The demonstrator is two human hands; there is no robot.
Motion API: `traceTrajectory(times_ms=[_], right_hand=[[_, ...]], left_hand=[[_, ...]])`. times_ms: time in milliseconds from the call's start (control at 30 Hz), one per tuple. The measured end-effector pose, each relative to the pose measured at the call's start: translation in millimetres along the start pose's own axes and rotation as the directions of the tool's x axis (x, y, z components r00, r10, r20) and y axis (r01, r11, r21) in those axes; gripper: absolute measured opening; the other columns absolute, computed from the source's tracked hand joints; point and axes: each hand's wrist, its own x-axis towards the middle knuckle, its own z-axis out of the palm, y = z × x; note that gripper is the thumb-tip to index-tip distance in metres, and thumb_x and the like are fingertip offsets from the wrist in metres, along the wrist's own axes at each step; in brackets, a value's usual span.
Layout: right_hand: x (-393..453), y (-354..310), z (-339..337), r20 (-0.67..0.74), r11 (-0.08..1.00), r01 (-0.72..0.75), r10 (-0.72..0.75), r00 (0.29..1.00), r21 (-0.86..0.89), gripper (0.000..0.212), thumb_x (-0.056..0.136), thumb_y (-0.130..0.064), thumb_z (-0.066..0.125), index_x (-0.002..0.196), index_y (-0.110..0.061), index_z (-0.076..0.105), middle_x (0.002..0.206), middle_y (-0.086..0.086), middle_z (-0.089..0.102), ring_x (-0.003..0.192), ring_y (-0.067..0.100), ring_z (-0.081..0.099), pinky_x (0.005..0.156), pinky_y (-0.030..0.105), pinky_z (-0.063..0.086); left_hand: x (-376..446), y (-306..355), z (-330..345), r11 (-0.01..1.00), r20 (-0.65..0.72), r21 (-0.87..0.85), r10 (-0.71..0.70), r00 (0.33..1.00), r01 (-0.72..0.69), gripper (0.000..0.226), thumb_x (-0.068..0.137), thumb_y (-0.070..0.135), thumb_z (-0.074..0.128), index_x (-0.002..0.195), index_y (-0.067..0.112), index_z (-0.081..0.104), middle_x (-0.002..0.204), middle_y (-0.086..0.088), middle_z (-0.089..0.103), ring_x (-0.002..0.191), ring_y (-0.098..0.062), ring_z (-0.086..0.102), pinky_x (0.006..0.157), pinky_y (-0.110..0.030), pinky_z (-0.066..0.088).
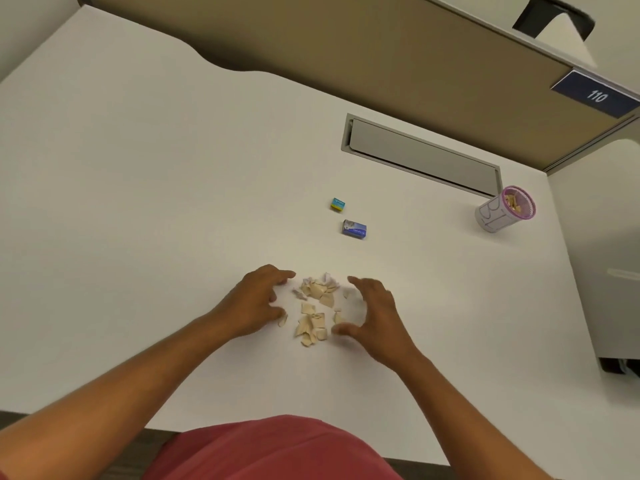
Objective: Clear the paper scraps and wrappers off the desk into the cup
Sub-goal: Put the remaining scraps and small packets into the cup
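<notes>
On the white worktop (pixel 138 202), near its front edge, the left hand (pixel 256 303) rests with fingers curled and spread, touching the left side of a loose pile of beige torn paper scraps (pixel 317 311). The right hand (pixel 375 313) cups the pile's right side, fingers apart, gripping nothing. Behind the pile lie a small teal box (pixel 337 204) and a blue box (pixel 354 229). Towards the right edge stands a white paper cup with a pink rim (pixel 504 209), scraps inside

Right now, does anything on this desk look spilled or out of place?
Torn paper scraps lie scattered between the left hand and right hand. Two small boxes sit loose mid-desk. The cup stands upright, already holding scraps.
</notes>
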Motion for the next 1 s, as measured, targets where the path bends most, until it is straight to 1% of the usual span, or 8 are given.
traceTrajectory(times_ms=[100,200,367,567,667,867,967,1000], right_hand=[[-18,-3,22,0.107,0.996,-0.091,0.092,0.99,-0.013,0.136,0.048,-0.058,0.096,0.159,-0.034,0.02,0.145,-0.013,0.022,0.126,0.007,0.035,0.104,0.022,0.043],[-16,-20,48,-0.018,0.98,-0.054,0.058,0.998,0.192,0.107,0.051,-0.036,0.099,0.137,-0.051,0.037,0.126,-0.013,0.032,0.104,-0.002,0.053,0.079,0.002,0.046],[10,-37,46,-0.224,0.926,0.017,0.074,0.972,0.378,0.068,0.073,-0.01,0.089,0.108,-0.053,0.05,0.115,-0.004,0.049,0.092,-0.003,0.061,0.065,0.007,0.051],[23,-19,17,-0.199,1.0,-0.022,0.022,0.98,0.002,0.095,0.068,-0.036,0.095,0.148,-0.031,0.044,0.145,-0.006,0.037,0.129,0.018,0.042,0.099,0.026,0.045],[26,-27,16,-0.005,0.983,0.015,-0.016,1.0,-0.183,0.115,0.068,-0.053,0.089,0.16,-0.036,0.022,0.165,-0.002,0.016,0.141,0.025,0.023,0.111,0.036,0.037],[30,-42,34,0.04,0.898,0.169,-0.168,0.985,-0.407,0.06,0.096,-0.017,0.065,0.15,-0.028,0.042,0.16,0.002,0.031,0.13,0.03,0.038,0.095,0.041,0.052],[26,-39,41,-0.064,0.912,0.164,-0.202,0.977,-0.375,0.014,0.1,-0.018,0.048,0.103,-0.027,0.059,0.118,-0.001,0.057,0.101,0.016,0.051,0.076,0.042,0.052],[24,-40,42,-0.109,0.889,0.175,-0.242,0.964,-0.424,0.018,0.1,-0.027,0.042,0.088,-0.029,0.055,0.103,0.0,0.058,0.089,0.012,0.053,0.072,0.039,0.048]], left_hand=[[-5,-1,8,0.99,0.163,0.135,0.029,0.986,-0.051,0.103,0.071,0.027,0.093,0.157,0.031,0.036,0.123,0.016,0.04,0.091,-0.007,0.057,0.072,-0.016,0.045],[-3,10,28,0.983,0.129,0.155,0.076,0.989,-0.096,0.102,0.074,0.022,0.089,0.158,0.031,0.032,0.123,0.011,0.041,0.09,-0.012,0.059,0.076,-0.022,0.05],[9,30,38,0.998,-0.104,0.02,0.064,0.992,-0.062,0.075,0.086,0.011,0.079,0.153,0.017,0.046,0.126,-0.002,0.052,0.085,-0.018,0.064,0.082,-0.026,0.051],[14,19,14,0.997,-0.144,-0.059,0.043,0.989,-0.052,0.074,0.081,0.005,0.084,0.147,0.018,0.054,0.122,0.001,0.055,0.082,-0.013,0.063,0.075,-0.011,0.045],[11,14,11,0.999,-0.126,0.04,0.023,0.992,-0.018,0.079,0.082,0.009,0.084,0.152,0.017,0.049,0.131,-0.001,0.054,0.103,-0.02,0.061,0.091,-0.026,0.052],[15,33,27,0.976,-0.003,0.169,0.137,0.991,-0.134,0.069,0.083,0.008,0.08,0.145,0.015,0.052,0.145,0.0,0.049,0.126,-0.022,0.056,0.102,-0.031,0.049],[17,40,33,0.966,-0.024,0.207,0.167,0.986,-0.158,0.042,0.088,0.008,0.073,0.129,0.013,0.064,0.129,-0.003,0.059,0.115,-0.022,0.061,0.093,-0.031,0.05],[18,41,36,0.962,-0.042,0.222,0.173,0.984,-0.16,0.03,0.091,0.01,0.069,0.121,0.014,0.069,0.116,-0.003,0.062,0.107,-0.022,0.062,0.086,-0.03,0.048]])
